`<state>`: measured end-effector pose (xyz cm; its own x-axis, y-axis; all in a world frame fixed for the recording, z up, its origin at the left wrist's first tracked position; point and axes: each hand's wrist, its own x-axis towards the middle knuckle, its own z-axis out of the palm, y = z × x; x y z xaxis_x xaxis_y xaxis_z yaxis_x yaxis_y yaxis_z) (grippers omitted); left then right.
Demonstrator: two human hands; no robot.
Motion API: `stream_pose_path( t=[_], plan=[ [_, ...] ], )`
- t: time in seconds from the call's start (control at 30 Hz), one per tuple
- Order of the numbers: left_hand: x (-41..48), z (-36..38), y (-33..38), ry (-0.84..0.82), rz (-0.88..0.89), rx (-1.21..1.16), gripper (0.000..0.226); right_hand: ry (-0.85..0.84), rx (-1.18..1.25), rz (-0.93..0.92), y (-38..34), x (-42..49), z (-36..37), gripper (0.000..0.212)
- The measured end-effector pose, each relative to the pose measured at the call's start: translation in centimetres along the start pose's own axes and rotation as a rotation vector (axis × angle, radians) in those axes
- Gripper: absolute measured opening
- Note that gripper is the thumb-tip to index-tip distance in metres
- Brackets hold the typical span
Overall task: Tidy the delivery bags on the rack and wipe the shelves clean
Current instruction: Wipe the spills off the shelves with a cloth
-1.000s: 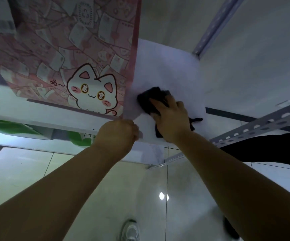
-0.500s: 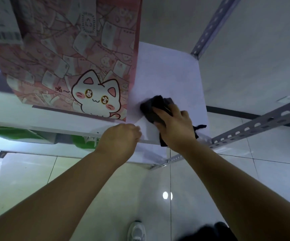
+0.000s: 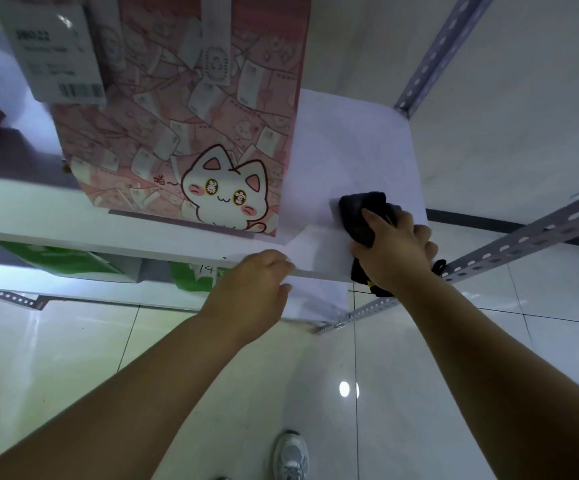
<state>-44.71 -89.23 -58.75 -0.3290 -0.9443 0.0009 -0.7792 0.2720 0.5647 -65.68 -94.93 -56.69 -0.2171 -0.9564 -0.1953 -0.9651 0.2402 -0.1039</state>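
- the right hand [image 3: 393,251] is clamped on a dark cloth [image 3: 361,213], fingers curled over it, pressing it onto the white shelf [image 3: 350,150] near the front right corner.
- the left hand [image 3: 250,285] is curled round the shelf's front edge, thumb beneath, as if steadying it.
- a pink paper bag [image 3: 194,133] printed with a white cartoon cat stands upright on the same shelf, just left of the bare stretch being wiped.
- judged from this: wiping of this shelf is under way. the open right part is being covered, while the area under and left of the bag looks not yet reached.
- green bags [image 3: 56,261] sit on the shelf below. whether that shelf has been wiped cannot be told.
- writing: a handwritten "14" [image 3: 208,269] on the shelf's front edge, and the character "喵~" beside the cat.
- a white receipt [image 3: 56,53] with a barcode hangs on the bag's top left, its print too blurred to read.
- the gold characters in the cat's eyes are too small to read.
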Motion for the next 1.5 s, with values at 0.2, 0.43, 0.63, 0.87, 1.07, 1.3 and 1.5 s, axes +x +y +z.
stream_pose_path(
  t=[0.2, 0.43, 0.63, 0.87, 1.07, 1.3, 1.5],
  plan=[
    [-1.9, -5.0, -1.0, 0.146, -0.055, -0.043, 0.018, 0.219, 0.3, -0.216, -4.6, -2.9, -2.5, 0.042],
    [-4.2, -9.9, -4.5, 0.339, -0.237, -0.019, 0.023, 0.119, 0.603, -0.283, -10.9, -4.6, -3.1, 0.055],
    [-4.2, -11.9, -7.4, 0.425, -0.465, -0.031, 0.053, 0.096, 0.648, -0.15, -13.5, -2.9, -3.2, 0.018],
    [-2.0, -12.0, -9.2, 0.393, -0.527, -0.143, 0.059, 0.208, 0.688, -0.113, -12.1, -1.2, -3.0, 0.011],
    [0.8, -11.6, -7.9, 0.416, -0.452, -0.285, 0.037, 0.303, 0.794, -0.082, -10.4, 0.3, -3.8, 0.004],
    [5.5, -10.8, -6.5, 0.378, -0.384, -0.219, 0.027, 0.265, 0.791, -0.224, -8.7, 3.9, -5.1, 0.048],
    [7.9, -9.6, -5.1, 0.297, -0.385, -0.362, 0.052, 0.178, 0.797, -0.317, -6.3, 5.9, -4.9, 0.063]
  ],
)
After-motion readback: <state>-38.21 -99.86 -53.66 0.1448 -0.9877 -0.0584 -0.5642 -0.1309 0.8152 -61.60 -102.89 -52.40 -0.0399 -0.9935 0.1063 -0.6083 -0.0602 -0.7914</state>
